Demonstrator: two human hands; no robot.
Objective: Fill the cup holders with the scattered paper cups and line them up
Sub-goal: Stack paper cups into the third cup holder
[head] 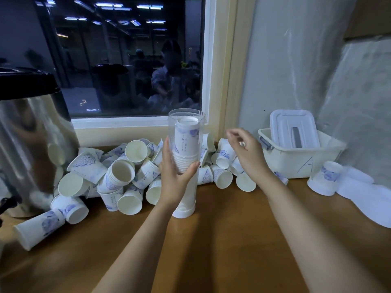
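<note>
Left hand (175, 178) gripping cup holder (187, 121), right hand (248, 154) loose, empty, cup pile (127, 166) behind, bin (296, 163) beside

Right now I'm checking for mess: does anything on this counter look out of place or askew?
Yes. Many paper cups lie tipped in a heap below the window, a lone cup lies on its side near the urn, and an inverted cup stands beside the white bin.
</note>
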